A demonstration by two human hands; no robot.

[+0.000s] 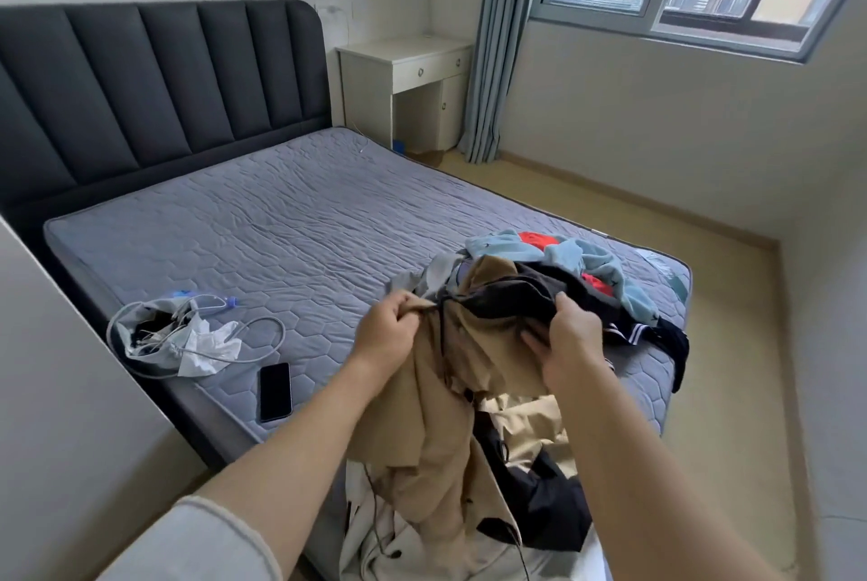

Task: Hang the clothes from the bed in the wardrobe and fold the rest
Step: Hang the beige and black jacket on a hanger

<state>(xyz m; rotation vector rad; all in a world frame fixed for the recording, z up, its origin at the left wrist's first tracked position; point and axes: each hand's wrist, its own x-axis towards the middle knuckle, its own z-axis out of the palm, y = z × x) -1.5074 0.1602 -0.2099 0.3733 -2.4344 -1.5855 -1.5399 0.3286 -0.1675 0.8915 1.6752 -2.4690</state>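
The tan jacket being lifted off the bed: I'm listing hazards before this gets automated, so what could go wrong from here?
1. The tan jacket is gripped by both the left hand and the right hand while dark clothes lie tangled with it; they may get dragged off the bed.
2. Its dangling cord could snag.
3. The phone lies near the mattress edge; swinging fabric might knock it off.

I see a tan coat (441, 397) with black lining, a pale blue fleece (605, 268) over something red, a grey hexagon-quilted mattress (281, 223), a black phone (275, 392).
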